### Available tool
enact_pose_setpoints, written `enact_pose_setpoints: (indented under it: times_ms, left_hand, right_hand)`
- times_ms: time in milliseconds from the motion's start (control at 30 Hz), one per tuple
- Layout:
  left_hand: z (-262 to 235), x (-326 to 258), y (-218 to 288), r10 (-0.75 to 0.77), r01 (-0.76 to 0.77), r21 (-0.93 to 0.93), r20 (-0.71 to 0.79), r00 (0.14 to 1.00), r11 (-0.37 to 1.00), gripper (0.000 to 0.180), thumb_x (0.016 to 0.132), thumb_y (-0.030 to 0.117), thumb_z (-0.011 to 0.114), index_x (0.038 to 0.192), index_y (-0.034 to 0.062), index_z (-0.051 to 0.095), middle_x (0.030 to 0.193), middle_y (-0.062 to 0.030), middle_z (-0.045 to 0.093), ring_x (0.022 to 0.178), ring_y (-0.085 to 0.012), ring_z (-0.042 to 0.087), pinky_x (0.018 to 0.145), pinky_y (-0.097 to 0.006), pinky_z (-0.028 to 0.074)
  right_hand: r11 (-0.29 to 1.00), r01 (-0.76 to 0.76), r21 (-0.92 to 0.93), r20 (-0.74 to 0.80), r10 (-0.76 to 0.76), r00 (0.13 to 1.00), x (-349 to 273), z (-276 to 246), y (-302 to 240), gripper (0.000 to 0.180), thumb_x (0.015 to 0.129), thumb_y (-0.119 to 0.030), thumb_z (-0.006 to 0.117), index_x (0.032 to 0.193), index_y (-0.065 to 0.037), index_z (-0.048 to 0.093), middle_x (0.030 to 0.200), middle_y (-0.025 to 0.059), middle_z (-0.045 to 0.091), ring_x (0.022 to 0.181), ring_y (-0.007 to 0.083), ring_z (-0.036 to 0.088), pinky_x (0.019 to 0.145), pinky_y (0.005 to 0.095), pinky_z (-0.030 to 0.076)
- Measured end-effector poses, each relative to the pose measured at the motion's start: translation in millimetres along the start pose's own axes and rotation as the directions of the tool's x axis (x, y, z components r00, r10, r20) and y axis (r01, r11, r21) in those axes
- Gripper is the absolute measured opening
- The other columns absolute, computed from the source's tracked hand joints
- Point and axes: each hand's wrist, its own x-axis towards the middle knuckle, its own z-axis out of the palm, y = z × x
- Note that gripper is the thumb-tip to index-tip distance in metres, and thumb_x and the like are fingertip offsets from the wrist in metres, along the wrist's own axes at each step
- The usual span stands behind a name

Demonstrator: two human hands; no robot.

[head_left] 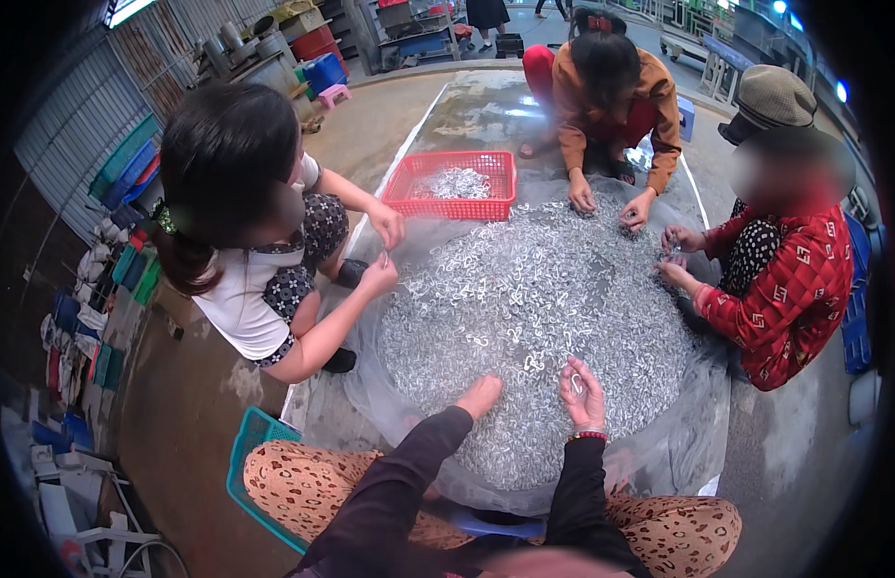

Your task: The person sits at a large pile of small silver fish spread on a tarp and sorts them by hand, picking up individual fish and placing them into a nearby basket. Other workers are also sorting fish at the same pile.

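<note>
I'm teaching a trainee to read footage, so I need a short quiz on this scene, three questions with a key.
1. What does the wearer's right hand hold?
2. True or false: the red basket is empty.
3. How many co-workers are gathered around the heap? A) two B) three C) four

Key:
1. A small white piece.
2. False; the red basket has pale pieces in it.
3. B: one at the left, one across, one at the right.
</note>
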Motion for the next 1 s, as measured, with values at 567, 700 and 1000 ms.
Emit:
enact_pose_setpoints:
  times_ms: [567,700,1000]
  left_hand:
    - [-39.5,-1.9,23.8,-0.078,0.206,-0.41,0.308,0.948,0.888,0.023,0.082,0.016,0.063,0.096,-0.0024,0.063,0.085,-0.0176,0.062,0.085,-0.0276,0.063,0.069,-0.035,0.05]
    - [-85.0,14.0,58.8,-0.127,0.287,-0.84,0.257,0.958,0.461,0.026,0.089,0.022,0.058,0.098,-0.0016,0.061,0.074,-0.0101,0.059,0.071,-0.0158,0.058,0.063,-0.031,0.047]
    - [-70.0,15.2,93.8,-0.111,-0.044,-0.43,-0.328,0.938,0.902,0.026,0.093,0.022,0.048,0.093,-0.0031,0.055,0.088,-0.0189,0.06,0.079,-0.0313,0.06,0.068,-0.041,0.045]
  right_hand:
    - [0.962,-0.186,-0.201,-0.257,0.131,0.957,13.6,-16.4,40.0,0.031,0.092,-0.019,0.054,0.118,-0.001,0.054,0.072,0.0013,0.052,0.053,0.0096,0.048,0.039,0.0191,0.032]
    - [0.919,-0.239,-0.312,-0.243,0.166,0.956,16.7,-1.7,41.6,0.026,0.091,-0.021,0.057,0.11,-0.003,0.058,0.077,0.0009,0.056,0.06,0.0088,0.052,0.045,0.0185,0.034]
    - [0.974,-0.046,-0.224,-0.159,0.01,0.987,23.3,16.9,53.8,0.015,0.092,-0.012,0.054,0.1,0.0,0.059,0.079,0.0042,0.061,0.06,0.0107,0.056,0.05,0.0223,0.041]
